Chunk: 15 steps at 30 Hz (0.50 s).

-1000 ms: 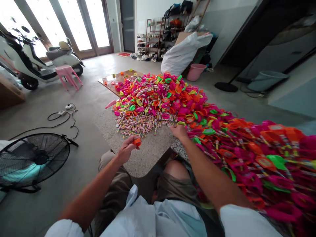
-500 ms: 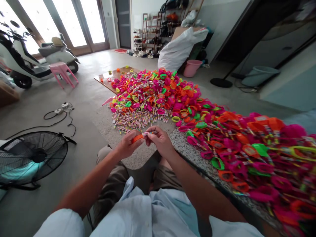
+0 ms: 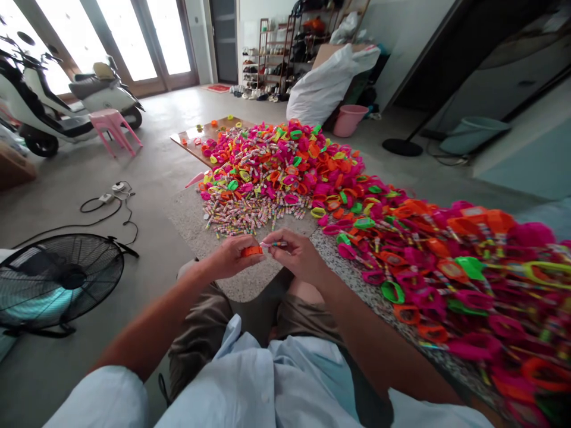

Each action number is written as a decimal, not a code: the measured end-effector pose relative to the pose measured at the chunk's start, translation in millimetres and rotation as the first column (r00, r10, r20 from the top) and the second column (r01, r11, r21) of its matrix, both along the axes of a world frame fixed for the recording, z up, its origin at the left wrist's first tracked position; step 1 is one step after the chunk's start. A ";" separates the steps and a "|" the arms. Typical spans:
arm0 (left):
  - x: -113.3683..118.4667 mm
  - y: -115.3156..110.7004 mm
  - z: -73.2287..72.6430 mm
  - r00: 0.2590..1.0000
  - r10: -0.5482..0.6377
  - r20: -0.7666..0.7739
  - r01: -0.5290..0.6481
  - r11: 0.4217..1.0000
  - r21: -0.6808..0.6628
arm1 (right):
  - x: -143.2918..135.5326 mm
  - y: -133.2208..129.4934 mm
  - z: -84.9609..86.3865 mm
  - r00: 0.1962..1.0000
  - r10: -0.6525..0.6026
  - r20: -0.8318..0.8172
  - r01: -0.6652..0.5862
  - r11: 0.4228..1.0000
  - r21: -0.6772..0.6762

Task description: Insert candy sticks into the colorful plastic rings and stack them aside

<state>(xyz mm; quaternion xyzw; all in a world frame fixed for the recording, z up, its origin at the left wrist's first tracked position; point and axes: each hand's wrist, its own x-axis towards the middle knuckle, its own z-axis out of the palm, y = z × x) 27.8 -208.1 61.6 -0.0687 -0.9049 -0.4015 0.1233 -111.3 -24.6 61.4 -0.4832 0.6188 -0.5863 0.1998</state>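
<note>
In front of my lap, my left hand [image 3: 232, 257] is closed around an orange toy watch [image 3: 252, 251], most of it hidden by the fingers. My right hand [image 3: 297, 254] pinches a small, slim tube with a patterned wrapper [image 3: 277, 244]. One end of the tube meets the watch, or nearly so; I cannot tell if they are joined. Just beyond my hands lies a heap of similar wrapped tubes [image 3: 236, 215] on a speckled stone slab [image 3: 187, 217]. Behind and to the right spreads a large pile of pink, orange, green and yellow toy watches [image 3: 348, 172].
A black floor fan [image 3: 71, 276] stands at left, near a power strip and its cord [image 3: 106, 198]. Further off are a pink stool [image 3: 113, 128], a scooter [image 3: 96, 95], a white sack [image 3: 319, 86], a pink bucket [image 3: 349, 120] and a shoe rack [image 3: 272, 59].
The orange watch has turned slightly in my left hand and shows lower between the fingers. My right hand has shifted a little to the right, still pinching the tube.
</note>
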 end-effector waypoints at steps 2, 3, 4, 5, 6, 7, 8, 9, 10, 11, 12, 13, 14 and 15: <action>0.1 -0.3 3.4 0.999 -0.014 0.030 0.014 1.000 -0.007 | -3.0 3.0 3.6 0.995 0.040 -0.093 -0.040 0.999 0.009; 0.1 -0.4 4.9 0.999 -0.021 0.043 0.021 1.000 -0.008 | -4.4 4.2 5.1 0.988 0.064 -0.139 -0.064 0.998 0.008; 0.0 -0.6 6.1 0.998 -0.026 0.057 0.027 1.000 -0.008 | -5.5 5.3 6.3 0.980 0.085 -0.179 -0.085 0.996 0.005; 0.0 -0.7 7.0 0.997 -0.031 0.071 0.032 0.999 -0.006 | -6.5 6.2 7.2 0.971 0.107 -0.214 -0.110 0.994 0.002; -0.2 -0.8 7.5 0.996 -0.034 0.087 0.034 0.999 -0.003 | -7.3 6.9 7.9 0.962 0.131 -0.238 -0.134 0.991 0.002; -0.3 -0.7 7.6 0.994 -0.033 0.105 0.033 0.999 0.004 | -7.9 7.5 8.3 0.956 0.151 -0.250 -0.155 0.988 0.006; -0.5 -0.5 7.3 0.992 -0.028 0.123 0.027 1.000 0.016 | -8.5 8.0 8.4 0.954 0.167 -0.251 -0.170 0.985 0.010; -0.8 -0.1 6.8 0.990 -0.022 0.139 0.018 0.999 0.034 | -9.1 8.4 8.3 0.953 0.182 -0.242 -0.183 0.983 0.019; -1.0 0.5 6.2 0.988 -0.017 0.152 0.008 0.998 0.058 | -9.8 8.8 8.1 0.954 0.195 -0.228 -0.193 0.981 0.030; -1.3 1.2 5.5 0.987 -0.014 0.163 0.000 0.996 0.084 | -10.7 9.2 7.7 0.957 0.202 -0.206 -0.198 0.979 0.042; -1.6 1.9 5.0 0.985 -0.016 0.174 -0.003 0.994 0.109 | -11.5 9.6 7.4 0.963 0.204 -0.175 -0.197 0.979 0.055; -2.0 2.7 4.8 0.983 -0.021 0.185 -0.003 0.992 0.127 | -12.5 10.1 7.0 0.969 0.205 -0.136 -0.198 0.978 0.066; -2.4 3.3 4.8 0.980 -0.027 0.197 0.000 0.991 0.136 | -13.3 10.6 6.7 0.974 0.208 -0.087 -0.202 0.977 0.075; -2.8 3.7 5.3 0.978 -0.031 0.208 0.003 0.991 0.133 | -14.0 11.1 6.5 0.977 0.211 -0.033 -0.208 0.975 0.081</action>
